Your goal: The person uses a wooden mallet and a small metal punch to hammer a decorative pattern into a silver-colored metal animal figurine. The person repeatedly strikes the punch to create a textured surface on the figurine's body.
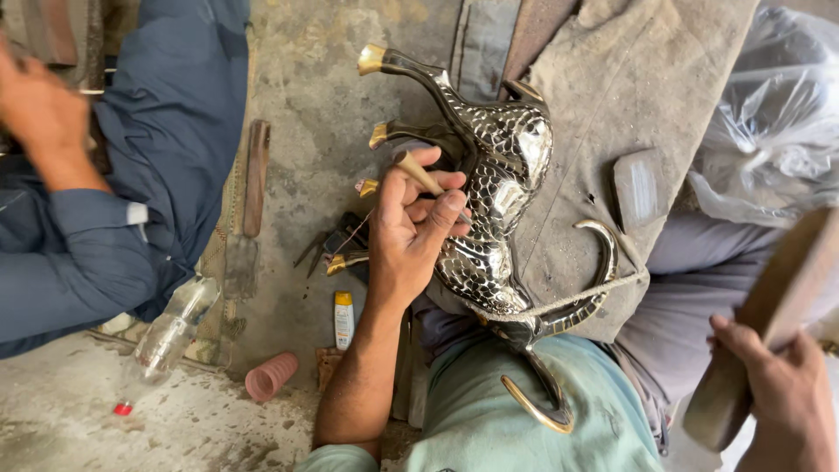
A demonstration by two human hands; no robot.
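A shiny metal animal figure (pixel 494 183) with a scale pattern and brass-tipped legs lies on grey cloth across my lap. My left hand (pixel 411 223) pinches a small brass-coloured chisel (pixel 419 173) with its tip against the figure's flank. My right hand (pixel 778 385) is at the lower right, gripping a wooden mallet (pixel 769 315) raised clear of the figure. A cord (pixel 568 301) runs across the figure's hind part.
Another person in blue clothing (pixel 166 149) sits at the left, a hand (pixel 35 105) raised. On the concrete floor lie a clear plastic bottle (pixel 166 336), a pink ribbed cup (pixel 271 376), a small tube (pixel 343 319), pliers (pixel 328 245) and a long flat tool (pixel 249 205). A plastic bag (pixel 773 122) is at the right.
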